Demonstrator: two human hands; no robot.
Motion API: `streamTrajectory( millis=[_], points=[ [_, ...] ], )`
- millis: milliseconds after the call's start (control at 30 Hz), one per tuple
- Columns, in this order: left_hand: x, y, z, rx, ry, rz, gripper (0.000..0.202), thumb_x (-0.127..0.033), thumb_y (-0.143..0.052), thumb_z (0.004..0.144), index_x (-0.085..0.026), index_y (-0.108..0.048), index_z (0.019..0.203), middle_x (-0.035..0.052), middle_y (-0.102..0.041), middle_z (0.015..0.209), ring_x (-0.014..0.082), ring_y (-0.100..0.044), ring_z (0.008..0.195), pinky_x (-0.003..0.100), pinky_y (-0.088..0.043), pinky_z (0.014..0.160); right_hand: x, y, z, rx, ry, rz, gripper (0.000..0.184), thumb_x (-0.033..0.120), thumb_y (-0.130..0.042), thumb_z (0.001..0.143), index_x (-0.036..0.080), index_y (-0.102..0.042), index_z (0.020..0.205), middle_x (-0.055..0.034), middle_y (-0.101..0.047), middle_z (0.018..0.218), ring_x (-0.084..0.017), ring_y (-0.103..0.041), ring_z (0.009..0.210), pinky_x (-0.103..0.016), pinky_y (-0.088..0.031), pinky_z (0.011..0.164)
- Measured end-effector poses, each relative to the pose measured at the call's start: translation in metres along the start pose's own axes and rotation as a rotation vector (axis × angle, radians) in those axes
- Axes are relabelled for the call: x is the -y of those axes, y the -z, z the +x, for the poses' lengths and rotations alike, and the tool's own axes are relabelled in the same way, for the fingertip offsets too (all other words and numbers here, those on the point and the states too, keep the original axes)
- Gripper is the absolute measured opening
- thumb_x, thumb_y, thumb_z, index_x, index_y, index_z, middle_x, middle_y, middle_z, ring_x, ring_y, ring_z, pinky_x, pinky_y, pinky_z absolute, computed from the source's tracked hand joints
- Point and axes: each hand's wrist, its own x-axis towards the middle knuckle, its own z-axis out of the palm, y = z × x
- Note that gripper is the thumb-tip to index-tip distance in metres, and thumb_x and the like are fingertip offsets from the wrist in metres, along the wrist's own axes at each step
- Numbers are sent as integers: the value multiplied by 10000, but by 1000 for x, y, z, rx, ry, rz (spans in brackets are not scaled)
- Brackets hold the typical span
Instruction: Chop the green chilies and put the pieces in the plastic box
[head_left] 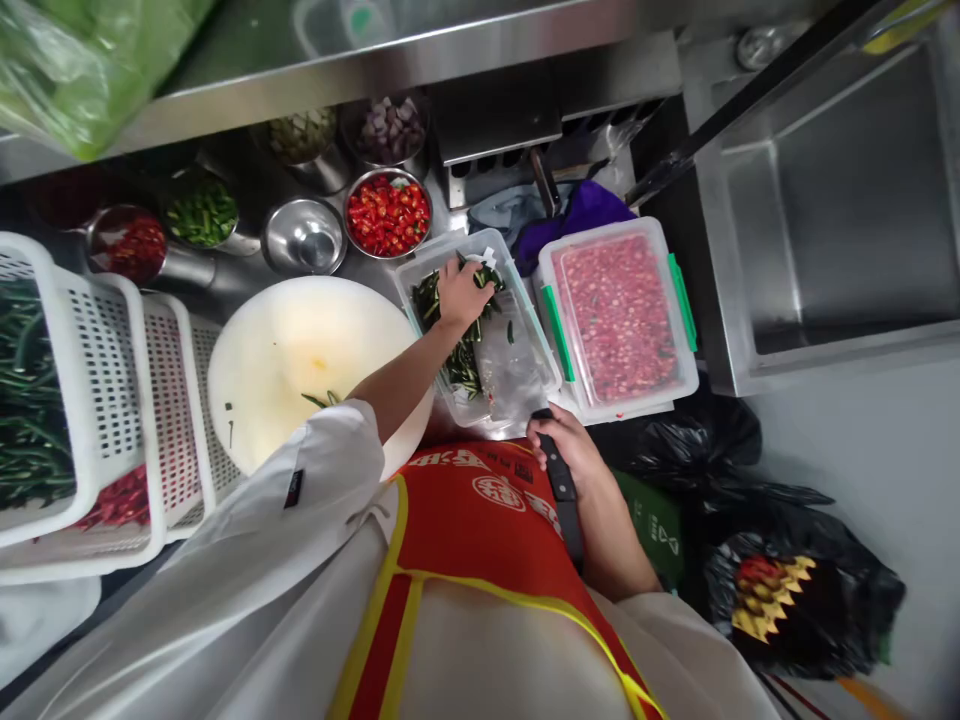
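My left hand [461, 293] reaches across into a clear plastic container [525, 330] and is closed on a bunch of cut green chili pieces [459, 360] lying inside it. My right hand [564, 445] stays close to my red apron and grips the black handle of a knife [564, 492], its blade pointing back along my forearm. A round white cutting board [292, 350] lies left of the container with a few green scraps on it.
A lidded box of pink-red minced food [619, 315] sits right of the container. Steel bowls hold red chilies [388, 212], green chilies [201, 212] and onions; one bowl [304, 237] is bare. White baskets [112, 400] stand left, a steel sink [840, 210] right, black bags below.
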Motion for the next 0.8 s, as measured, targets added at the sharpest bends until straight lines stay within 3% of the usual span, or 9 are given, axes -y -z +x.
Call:
streamTrajectory(
  millis=[267, 467, 533, 700, 800],
  points=[
    [2, 6, -4, 45, -59, 1, 315, -424, -720, 820, -242, -678, 1073, 116, -551, 1284, 382, -456, 1272, 563, -368, 1130, -14, 4, -25, -51, -37, -53, 186, 308, -674, 641, 218, -532, 721, 65, -534, 542, -99, -448, 371, -232, -391, 338],
    [2, 34, -21, 65, -151, 38, 332, -429, -639, 880, -264, -667, 1167, 102, -488, 1424, 385, -377, 1376, 579, -308, 1178, -21, 11, -52, -107, -12, -134, 122, 274, -649, 681, 219, -548, 719, 67, -514, 524, -95, -439, 382, -225, -371, 372],
    [2, 46, -32, 123, -203, 64, 403, -441, -676, 853, -278, -649, 1221, 82, -426, 1494, 397, -328, 1416, 584, -299, 1184, -24, 14, -60, -123, 17, -167, 113, 265, -646, 682, 219, -544, 699, 62, -513, 517, -98, -441, 396, -229, -373, 390],
    [5, 66, -51, 417, -334, 233, 707, -445, -855, 676, -290, -589, 1312, 79, -304, 1587, 433, -303, 1433, 600, -339, 1155, -31, 18, -68, -127, 81, -181, 106, 240, -652, 659, 228, -565, 718, 47, -543, 527, -122, -474, 426, -247, -394, 419],
    [5, 67, -48, 430, -370, 284, 674, -425, -849, 690, -284, -596, 1298, 92, -315, 1581, 425, -324, 1422, 597, -349, 1150, -35, 17, -68, -109, 76, -144, 114, 251, -652, 676, 228, -554, 728, 48, -542, 526, -121, -476, 422, -243, -393, 414]
  ],
)
